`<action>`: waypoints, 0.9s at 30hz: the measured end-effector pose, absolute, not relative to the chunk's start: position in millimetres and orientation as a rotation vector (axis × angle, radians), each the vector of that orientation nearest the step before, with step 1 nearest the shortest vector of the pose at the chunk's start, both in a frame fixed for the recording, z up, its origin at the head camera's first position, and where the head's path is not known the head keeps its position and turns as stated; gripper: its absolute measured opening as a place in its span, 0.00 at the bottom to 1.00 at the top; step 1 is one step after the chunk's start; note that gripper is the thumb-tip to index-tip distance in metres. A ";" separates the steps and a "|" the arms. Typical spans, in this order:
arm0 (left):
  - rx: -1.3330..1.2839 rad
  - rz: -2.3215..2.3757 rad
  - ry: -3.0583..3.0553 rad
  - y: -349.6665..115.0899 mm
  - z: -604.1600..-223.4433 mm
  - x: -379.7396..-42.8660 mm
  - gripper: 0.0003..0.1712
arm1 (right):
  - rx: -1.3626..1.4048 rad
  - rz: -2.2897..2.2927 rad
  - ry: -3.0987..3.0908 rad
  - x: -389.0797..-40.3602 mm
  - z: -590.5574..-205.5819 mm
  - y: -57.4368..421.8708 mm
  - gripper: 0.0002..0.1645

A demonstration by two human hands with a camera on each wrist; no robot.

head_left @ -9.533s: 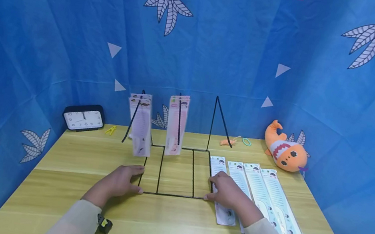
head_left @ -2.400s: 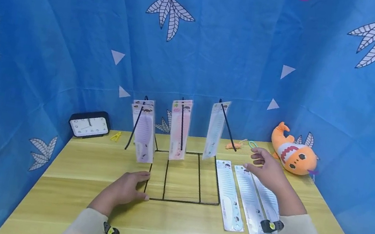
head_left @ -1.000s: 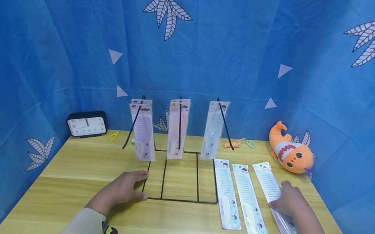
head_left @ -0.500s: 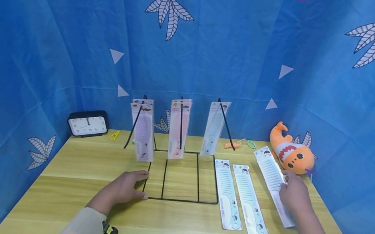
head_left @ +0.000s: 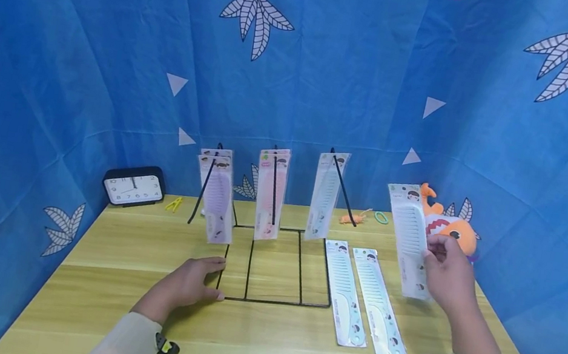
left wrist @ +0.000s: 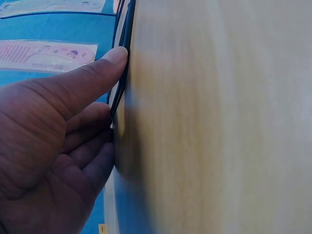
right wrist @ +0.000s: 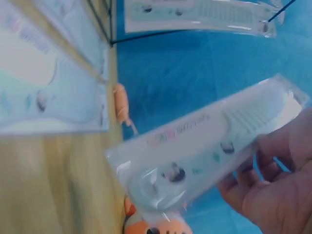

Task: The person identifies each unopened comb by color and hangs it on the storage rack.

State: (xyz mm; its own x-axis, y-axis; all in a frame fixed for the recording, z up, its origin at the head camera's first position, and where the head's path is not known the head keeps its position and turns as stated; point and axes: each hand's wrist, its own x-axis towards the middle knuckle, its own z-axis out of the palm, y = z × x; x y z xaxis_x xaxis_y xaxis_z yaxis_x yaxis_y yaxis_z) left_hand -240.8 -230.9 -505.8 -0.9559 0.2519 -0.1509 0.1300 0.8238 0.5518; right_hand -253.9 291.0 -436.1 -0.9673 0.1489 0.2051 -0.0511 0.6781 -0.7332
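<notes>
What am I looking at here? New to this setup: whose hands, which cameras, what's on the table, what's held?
There's no robot: a person works bare-handed. The wide picture is from a head camera looking forward and down; the two close-ups are from cameras on each wrist. On the table stands a black wire rack with purple, pink and pale blue comb packs hanging from it. Two blue packs lie to its right. The right hand holds up another pack; the left hand touches the rack.
</notes>
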 end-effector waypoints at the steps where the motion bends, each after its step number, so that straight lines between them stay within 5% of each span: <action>1: 0.299 0.819 2.791 -231.0 -506.0 -240.8 0.41 | -0.068 1.201 -2.643 -253.4 -434.0 290.0 0.21; 9: 0.320 0.826 2.793 -231.0 -506.7 -240.2 0.41 | 0.155 1.542 -2.623 -249.7 -426.8 288.5 0.12; 19: 0.314 0.828 2.794 -230.1 -505.0 -240.7 0.41 | 1.003 2.091 -2.296 -240.9 -427.9 284.6 0.09; 27: 0.303 0.814 2.781 -230.3 -506.5 -241.7 0.41 | 1.075 1.909 -2.487 -240.1 -424.9 261.5 0.06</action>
